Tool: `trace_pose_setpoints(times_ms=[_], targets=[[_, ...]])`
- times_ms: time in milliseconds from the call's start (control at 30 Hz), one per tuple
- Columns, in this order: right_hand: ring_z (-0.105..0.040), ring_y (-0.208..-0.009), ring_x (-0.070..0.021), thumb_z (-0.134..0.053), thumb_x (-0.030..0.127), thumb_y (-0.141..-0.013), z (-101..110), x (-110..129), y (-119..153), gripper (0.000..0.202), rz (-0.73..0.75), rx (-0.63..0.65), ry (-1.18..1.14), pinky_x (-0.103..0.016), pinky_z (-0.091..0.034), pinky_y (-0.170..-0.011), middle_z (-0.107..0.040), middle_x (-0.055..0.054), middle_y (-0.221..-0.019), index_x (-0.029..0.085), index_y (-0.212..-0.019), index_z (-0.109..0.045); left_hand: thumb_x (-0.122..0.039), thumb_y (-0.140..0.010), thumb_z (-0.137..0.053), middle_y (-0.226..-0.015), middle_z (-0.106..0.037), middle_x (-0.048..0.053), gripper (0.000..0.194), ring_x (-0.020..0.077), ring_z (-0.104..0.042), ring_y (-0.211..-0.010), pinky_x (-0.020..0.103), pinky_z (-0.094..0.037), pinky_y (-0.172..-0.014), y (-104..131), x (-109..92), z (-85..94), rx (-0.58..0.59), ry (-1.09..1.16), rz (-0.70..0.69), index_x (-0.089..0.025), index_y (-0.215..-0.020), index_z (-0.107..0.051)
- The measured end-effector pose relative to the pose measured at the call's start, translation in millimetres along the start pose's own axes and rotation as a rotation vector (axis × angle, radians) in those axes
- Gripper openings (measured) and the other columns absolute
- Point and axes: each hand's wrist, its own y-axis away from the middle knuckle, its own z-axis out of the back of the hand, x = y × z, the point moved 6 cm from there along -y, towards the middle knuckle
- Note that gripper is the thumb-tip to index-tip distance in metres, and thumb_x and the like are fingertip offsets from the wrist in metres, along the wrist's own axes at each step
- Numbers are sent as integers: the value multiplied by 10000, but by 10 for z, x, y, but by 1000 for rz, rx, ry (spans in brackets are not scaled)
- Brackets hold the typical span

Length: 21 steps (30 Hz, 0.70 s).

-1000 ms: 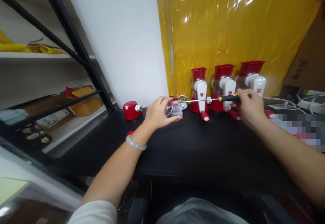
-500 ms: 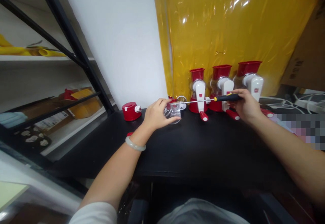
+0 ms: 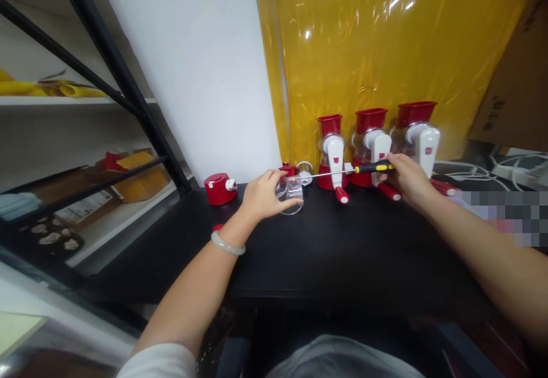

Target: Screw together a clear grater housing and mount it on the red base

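Note:
My left hand (image 3: 266, 194) is closed around a clear plastic grater housing (image 3: 295, 191), with the thumb below and the fingers on its far side. In my right hand (image 3: 406, 177) is a screwdriver (image 3: 373, 167) with a black and yellow handle, gripped near the handle's end. Its long metal shaft lies nearly level and points left, and the tip reaches the clear housing. Whether the tip sits in a screw is too small to tell. Just behind the housing are a metal grater drum (image 3: 305, 171) with a white end and a red part (image 3: 289, 169).
Three red and white rotary graters (image 3: 335, 155) stand along the back of the black table (image 3: 325, 252). A red round base (image 3: 220, 189) stands at the left, before a white panel. Yellow plastic sheeting (image 3: 385, 35) hangs behind. A black-framed shelf (image 3: 122, 87) is at left, white cables (image 3: 462, 172) at right.
The screwdriver handle has turned about its axis, showing more yellow now. My right hand has shifted its grip toward the handle's end. My left hand keeps hold of the housing.

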Motion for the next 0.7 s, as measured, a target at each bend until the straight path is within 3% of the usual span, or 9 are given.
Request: trace_pose_setpoints(times_ms=[100,167,267,533,700], targets=[[-541,-429,-139,-577,380,-971,-18,-17,21,247,-4,9,72,-215,-439,-403,-584,-8,-508,196,-809,-609,-708,-762,-758,-1276,-695,102,758,333,-696,-1088,439,-566,-879,-4,14,-14,20,4,14,-239,-1338,-607],[-566,-446,-143,-463,317,-1000,-15,-35,26,271,-38,-23,60,-229,-485,-445,-603,-19,-531,185,-834,-631,-707,-762,-757,-1283,-693,100,755,336,-694,-1089,443,-564,-882,-8,16,-12,29,7,20,-243,-1338,-606],[-608,-496,-134,-390,186,-944,11,-57,28,280,-97,-100,-24,-234,-532,-508,-649,-27,-621,171,-840,-649,-725,-749,-756,-1281,-697,101,776,340,-699,-1070,449,-564,-873,-13,13,-5,45,11,33,-237,-1335,-608],[-594,-507,-126,-481,154,-838,23,-91,13,176,-99,-105,-42,-238,-529,-518,-648,-7,-655,169,-838,-656,-702,-775,-748,-1286,-700,111,719,324,-705,-1081,462,-569,-911,-12,35,-54,69,94,67,-225,-1299,-625],[-554,-483,-134,-566,246,-897,-13,-56,45,87,-12,-69,60,-221,-461,-464,-587,11,-552,199,-837,-607,-703,-789,-733,-1293,-693,118,697,315,-704,-1077,464,-572,-912,-4,80,-92,85,117,106,-219,-1279,-627]])
